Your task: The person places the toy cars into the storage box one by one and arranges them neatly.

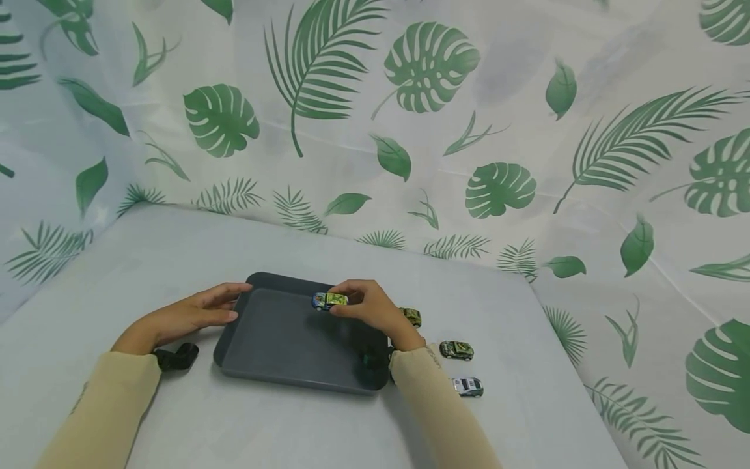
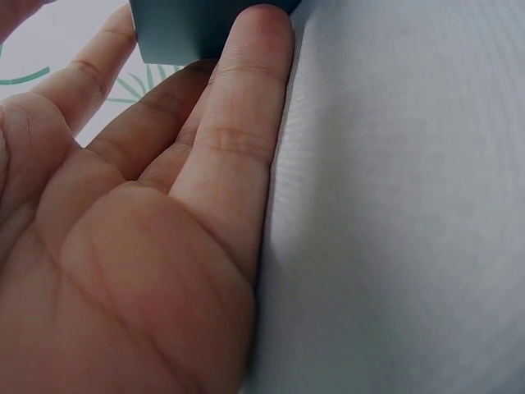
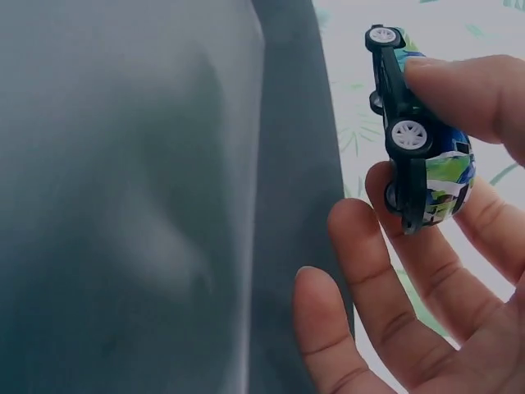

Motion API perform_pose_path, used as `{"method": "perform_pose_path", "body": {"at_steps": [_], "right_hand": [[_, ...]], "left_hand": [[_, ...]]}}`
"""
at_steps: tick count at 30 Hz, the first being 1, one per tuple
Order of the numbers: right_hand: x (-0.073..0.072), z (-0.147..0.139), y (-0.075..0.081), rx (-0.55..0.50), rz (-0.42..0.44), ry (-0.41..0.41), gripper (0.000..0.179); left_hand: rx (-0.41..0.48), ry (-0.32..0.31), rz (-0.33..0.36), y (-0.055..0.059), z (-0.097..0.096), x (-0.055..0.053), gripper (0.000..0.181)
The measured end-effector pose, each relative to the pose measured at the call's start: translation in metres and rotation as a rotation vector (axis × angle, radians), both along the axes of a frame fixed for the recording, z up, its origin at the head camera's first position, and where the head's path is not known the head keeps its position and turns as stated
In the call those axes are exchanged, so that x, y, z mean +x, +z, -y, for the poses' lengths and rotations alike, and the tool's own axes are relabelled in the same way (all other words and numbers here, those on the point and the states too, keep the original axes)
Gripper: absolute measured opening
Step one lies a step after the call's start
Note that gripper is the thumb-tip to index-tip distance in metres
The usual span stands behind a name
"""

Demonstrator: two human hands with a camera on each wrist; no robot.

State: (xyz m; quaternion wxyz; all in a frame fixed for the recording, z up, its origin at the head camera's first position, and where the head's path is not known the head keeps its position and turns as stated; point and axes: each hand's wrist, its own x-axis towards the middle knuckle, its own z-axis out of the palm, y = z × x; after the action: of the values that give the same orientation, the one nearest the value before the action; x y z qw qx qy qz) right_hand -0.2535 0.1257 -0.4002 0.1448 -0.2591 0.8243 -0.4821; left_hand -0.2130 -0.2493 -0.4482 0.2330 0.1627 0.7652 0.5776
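A toy car (image 1: pixel 330 300) with a blue, green and yellow pattern is pinched between the thumb and fingers of my right hand (image 1: pixel 372 309). It hangs above the far part of a dark grey tray (image 1: pixel 293 339). In the right wrist view the toy car (image 3: pixel 426 148) shows its black underside and white wheels. My left hand (image 1: pixel 190 314) rests at the tray's left edge with its fingers fairly straight. In the left wrist view, a fingertip of the left hand (image 2: pixel 164 246) touches the tray's side (image 2: pixel 180 29).
Right of the tray lie a camouflage toy car (image 1: pixel 412 316), partly hidden by my right hand, a dark green toy car (image 1: pixel 457 350) and a silver-white toy car (image 1: pixel 468 387). A leaf-patterned sheet (image 1: pixel 351 163) stands behind the white table (image 1: pixel 193 430).
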Motion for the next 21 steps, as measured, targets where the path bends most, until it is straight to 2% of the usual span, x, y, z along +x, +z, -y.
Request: {"method": "perform_pose_path", "body": {"at_steps": [21], "right_hand": [[-0.005,0.040,-0.014,0.018,0.016,0.013,0.030]], "left_hand": [[0.029,-0.029,-0.004,-0.002,0.003,-0.001,0.075]]}}
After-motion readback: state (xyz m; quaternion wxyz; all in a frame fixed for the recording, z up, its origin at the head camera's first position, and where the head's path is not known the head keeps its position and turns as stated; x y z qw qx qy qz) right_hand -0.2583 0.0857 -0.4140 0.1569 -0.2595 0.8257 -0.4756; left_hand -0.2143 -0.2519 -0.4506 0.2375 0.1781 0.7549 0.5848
